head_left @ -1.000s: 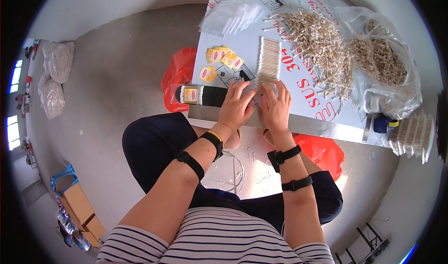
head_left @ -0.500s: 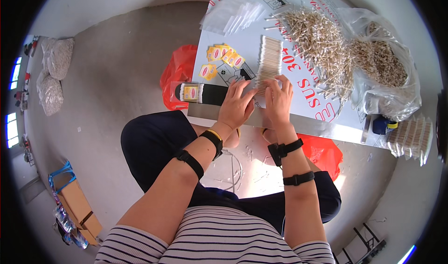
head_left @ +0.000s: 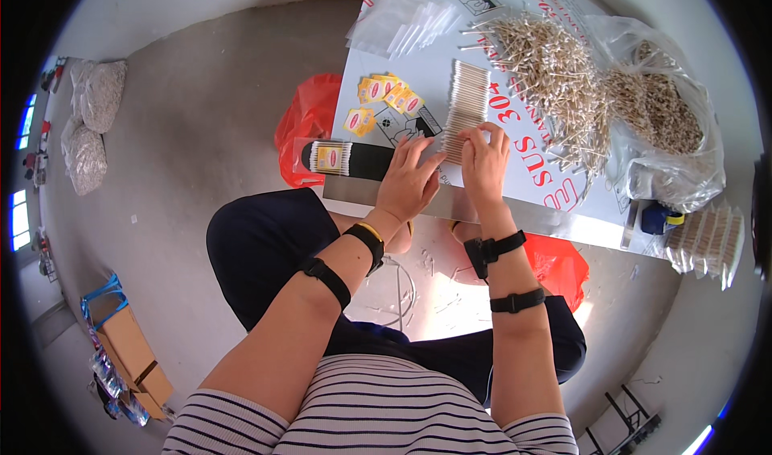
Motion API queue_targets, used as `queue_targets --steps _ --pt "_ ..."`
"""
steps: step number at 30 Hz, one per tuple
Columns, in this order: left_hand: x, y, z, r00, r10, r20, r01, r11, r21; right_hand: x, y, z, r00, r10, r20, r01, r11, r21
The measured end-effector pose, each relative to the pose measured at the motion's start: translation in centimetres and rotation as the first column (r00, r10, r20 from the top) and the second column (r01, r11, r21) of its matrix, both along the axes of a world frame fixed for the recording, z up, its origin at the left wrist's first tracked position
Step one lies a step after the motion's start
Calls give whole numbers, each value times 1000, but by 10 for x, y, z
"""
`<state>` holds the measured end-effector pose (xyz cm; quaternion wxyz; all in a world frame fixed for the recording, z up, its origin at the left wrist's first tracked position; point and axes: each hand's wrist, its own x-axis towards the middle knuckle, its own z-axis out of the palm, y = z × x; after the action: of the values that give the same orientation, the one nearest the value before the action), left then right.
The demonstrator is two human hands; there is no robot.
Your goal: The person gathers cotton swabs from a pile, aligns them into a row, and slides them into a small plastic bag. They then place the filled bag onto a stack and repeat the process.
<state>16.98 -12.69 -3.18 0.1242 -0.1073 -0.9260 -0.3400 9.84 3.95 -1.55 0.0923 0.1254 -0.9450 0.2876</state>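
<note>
A red plastic bag [head_left: 305, 125] hangs off the left edge of the white printed board [head_left: 523, 190]; bare grey floor lies open beyond it. A packed sleeve of cotton swabs [head_left: 330, 157] lies near that edge. The left hand [head_left: 408, 180] and right hand [head_left: 485, 159] pinch the near end of a neat row of cotton swabs [head_left: 466, 105], which stretches away from the fingertips. A loose swab heap [head_left: 555, 77] lies to the right.

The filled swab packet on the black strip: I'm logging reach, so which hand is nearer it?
Left. The left hand lies just right of the filled swab packet; the right hand is farther right, at the swab row.
</note>
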Motion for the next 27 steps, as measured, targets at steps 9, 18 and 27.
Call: queue_targets --steps 9,18,27 --pt "1 -1 0 1000 -2 1 2 1000 2 -2 -2 2 1000 -2 13 3 1000 -10" --pt "0 0 2 1000 -3 12 3 1000 11 -10 -2 2 1000 -3 -11 3 1000 -4" --pt "1 -1 0 1000 -2 10 2 1000 5 -13 -3 3 999 -6 40 4 999 33"
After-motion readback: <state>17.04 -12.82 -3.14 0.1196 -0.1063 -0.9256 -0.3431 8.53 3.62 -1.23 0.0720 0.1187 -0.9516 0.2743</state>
